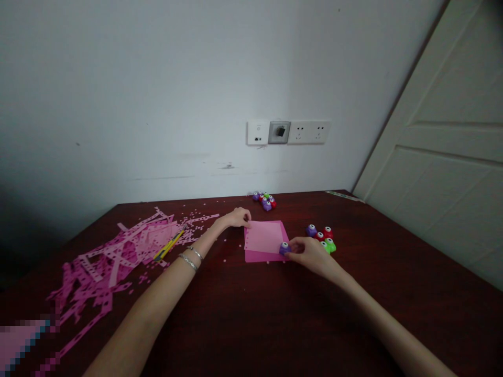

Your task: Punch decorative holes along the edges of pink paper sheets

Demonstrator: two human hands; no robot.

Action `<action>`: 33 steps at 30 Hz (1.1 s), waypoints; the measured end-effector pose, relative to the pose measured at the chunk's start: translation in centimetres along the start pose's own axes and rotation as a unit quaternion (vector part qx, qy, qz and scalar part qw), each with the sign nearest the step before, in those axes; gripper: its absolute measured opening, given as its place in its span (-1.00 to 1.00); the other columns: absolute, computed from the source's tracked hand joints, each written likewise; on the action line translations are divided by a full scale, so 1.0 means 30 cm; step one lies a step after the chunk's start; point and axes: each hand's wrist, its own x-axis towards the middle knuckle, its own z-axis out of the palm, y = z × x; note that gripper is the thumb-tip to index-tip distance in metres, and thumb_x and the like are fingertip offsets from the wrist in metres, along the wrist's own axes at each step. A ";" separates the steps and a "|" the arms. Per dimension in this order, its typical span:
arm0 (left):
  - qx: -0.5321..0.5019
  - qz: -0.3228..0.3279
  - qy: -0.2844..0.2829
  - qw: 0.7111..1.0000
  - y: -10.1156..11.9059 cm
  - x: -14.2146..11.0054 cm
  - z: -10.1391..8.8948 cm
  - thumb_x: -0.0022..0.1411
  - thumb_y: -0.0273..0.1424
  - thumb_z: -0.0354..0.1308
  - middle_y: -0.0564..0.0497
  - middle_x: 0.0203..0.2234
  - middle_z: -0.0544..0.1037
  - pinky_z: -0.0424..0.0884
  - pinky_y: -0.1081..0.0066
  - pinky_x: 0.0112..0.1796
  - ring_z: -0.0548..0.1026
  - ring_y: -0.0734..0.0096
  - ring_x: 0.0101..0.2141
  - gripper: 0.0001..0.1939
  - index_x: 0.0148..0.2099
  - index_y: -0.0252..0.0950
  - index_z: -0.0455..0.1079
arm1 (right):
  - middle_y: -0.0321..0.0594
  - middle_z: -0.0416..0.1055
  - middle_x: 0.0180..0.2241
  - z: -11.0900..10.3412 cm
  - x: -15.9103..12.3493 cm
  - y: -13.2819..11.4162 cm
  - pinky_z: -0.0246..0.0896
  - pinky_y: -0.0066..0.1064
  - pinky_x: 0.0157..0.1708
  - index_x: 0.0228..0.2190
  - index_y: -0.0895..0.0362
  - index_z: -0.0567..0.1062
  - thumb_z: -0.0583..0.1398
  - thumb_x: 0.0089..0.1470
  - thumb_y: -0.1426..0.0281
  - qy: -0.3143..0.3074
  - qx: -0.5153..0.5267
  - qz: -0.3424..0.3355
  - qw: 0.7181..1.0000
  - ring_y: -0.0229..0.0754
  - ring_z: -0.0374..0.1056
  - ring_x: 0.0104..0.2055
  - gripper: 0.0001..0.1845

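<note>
Two pink paper sheets lie overlapping on the dark table, a lighter sheet [265, 236] on top of a deeper pink sheet [259, 257]. At the upper left corner of the lighter sheet, my left hand [238, 217] has its fingers closed on the paper's edge. My right hand [312, 254] pinches a small purple one-eyed toy figure [285, 248] at the sheets' lower right corner. Right behind that hand sit several similar red, purple and green one-eyed figures [319, 237]. Another cluster of one-eyed figures [265, 200] stands farther back, beyond the sheets.
A heap of pink paper strips with holes [129, 251] spreads over the table's left side, with small paper bits [192, 226] scattered around it. A slender yellow and dark tool [168, 246] rests there. Behind the table [243, 324] rises a wall with sockets [308, 132].
</note>
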 end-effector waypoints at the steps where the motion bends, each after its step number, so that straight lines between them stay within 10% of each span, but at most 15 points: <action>1: -0.002 -0.002 -0.006 1.000 0.000 0.007 -0.004 -0.15 -0.35 0.30 0.04 -0.47 0.48 0.21 0.51 -0.38 0.39 0.43 -0.42 -0.74 -0.33 -0.33 0.44 | -0.22 0.48 -0.49 0.000 0.001 0.001 0.18 -0.44 -0.45 -0.45 0.18 0.53 0.24 -0.15 0.30 0.002 -0.002 0.000 1.000 -0.20 0.36 -0.45 -0.79; 11: -0.124 -0.071 0.020 0.990 0.036 -0.020 -0.013 -0.09 -0.39 0.23 0.13 -0.73 0.36 0.12 0.53 -0.58 0.27 0.58 -0.67 -0.87 -0.49 -0.35 0.38 | -0.21 0.49 -0.50 0.009 0.000 0.003 0.18 -0.43 -0.45 -0.45 0.17 0.55 0.24 -0.16 0.30 -0.003 -0.012 -0.008 1.000 -0.18 0.36 -0.45 -0.79; 24: -0.449 -0.215 0.048 0.866 0.168 -0.227 0.057 0.07 -0.32 0.15 -0.03 -0.47 0.47 0.17 0.57 -0.67 0.36 0.62 -0.61 -0.79 -0.38 -0.40 0.33 | -0.20 0.48 -0.51 0.023 0.000 0.000 0.15 -0.43 -0.45 -0.46 0.20 0.54 0.22 -0.14 0.31 0.002 -0.023 0.001 1.000 -0.18 0.35 -0.46 -0.79; 33: -0.373 -0.210 -0.020 0.904 0.242 -0.258 0.084 0.00 -0.41 0.19 0.11 -0.76 0.34 0.06 0.57 -0.71 0.26 0.63 -0.72 -0.88 -0.47 -0.39 0.40 | -0.22 0.45 -0.55 0.031 -0.003 -0.001 0.10 -0.42 -0.49 -0.50 0.18 0.52 0.20 -0.12 0.30 0.017 -0.042 -0.006 0.999 -0.18 0.33 -0.49 -0.81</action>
